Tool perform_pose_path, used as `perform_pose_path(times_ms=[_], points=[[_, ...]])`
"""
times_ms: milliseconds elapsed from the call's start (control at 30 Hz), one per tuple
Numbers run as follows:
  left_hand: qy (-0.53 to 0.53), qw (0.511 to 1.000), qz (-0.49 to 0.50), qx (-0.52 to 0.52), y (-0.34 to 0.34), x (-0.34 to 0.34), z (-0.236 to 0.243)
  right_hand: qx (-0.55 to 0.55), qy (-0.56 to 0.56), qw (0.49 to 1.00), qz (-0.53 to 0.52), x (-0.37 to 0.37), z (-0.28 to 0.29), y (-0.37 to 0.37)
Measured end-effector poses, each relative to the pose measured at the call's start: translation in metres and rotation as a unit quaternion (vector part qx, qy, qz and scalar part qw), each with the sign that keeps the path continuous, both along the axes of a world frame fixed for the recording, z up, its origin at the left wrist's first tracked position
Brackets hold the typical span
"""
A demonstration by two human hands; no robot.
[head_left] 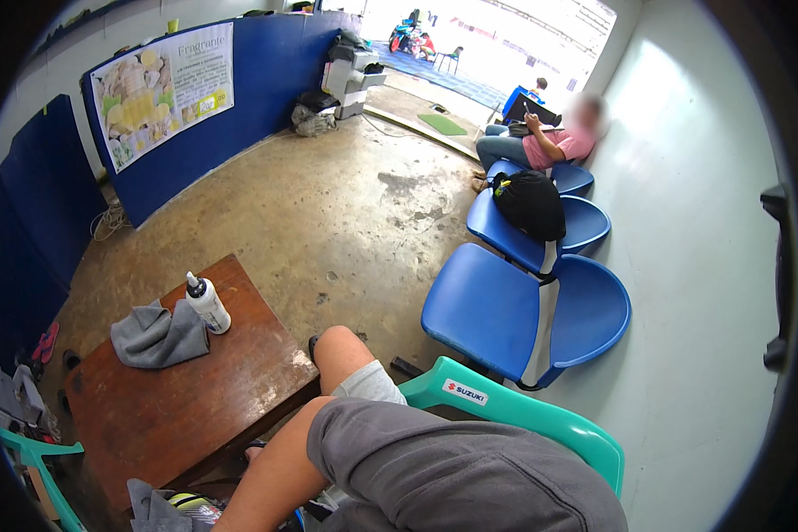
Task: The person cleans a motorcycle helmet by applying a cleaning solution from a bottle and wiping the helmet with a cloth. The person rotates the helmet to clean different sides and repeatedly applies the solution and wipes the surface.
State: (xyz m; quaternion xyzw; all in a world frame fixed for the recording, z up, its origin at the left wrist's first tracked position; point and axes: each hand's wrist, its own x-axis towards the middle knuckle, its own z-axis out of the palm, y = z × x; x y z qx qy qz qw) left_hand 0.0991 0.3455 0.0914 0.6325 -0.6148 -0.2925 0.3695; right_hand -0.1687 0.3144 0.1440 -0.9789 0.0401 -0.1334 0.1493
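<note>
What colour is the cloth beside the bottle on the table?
The cloth is grey, showing best in the head view.

Single head view, wide fisheye: from head height, angled down and forward. Wearer's grey sleeve [363, 443] very close at 6 o'clock; wooden bench [204, 399] near, 8; doorway [505, 44] far, 1.

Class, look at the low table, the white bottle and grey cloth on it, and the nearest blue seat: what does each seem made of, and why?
Low table: probably wood; reddish-brown, glossy finish with pale scuffs.
White bottle: likely plastic; smooth, with a dark collar.
Grey cloth: matte fabric, soft folds; fibre unclear.
Blue seat: apparently moulded plastic; smooth, curved, slight sheen.
</note>
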Motion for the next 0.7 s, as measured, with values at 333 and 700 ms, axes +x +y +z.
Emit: perform_pose_path(times_ms=[333,700], points=[[0.029,1.000,-0.009,-0.009,0.000,-0.002,0.000,0.032,0.025,0.999,-0.008,-0.008,0.011,0.000],[0.084,0.996,0.020,0.018,0.000,0.010,-0.011,0.073,-0.025,0.997,-0.026,-0.004,0.005,-0.007]])
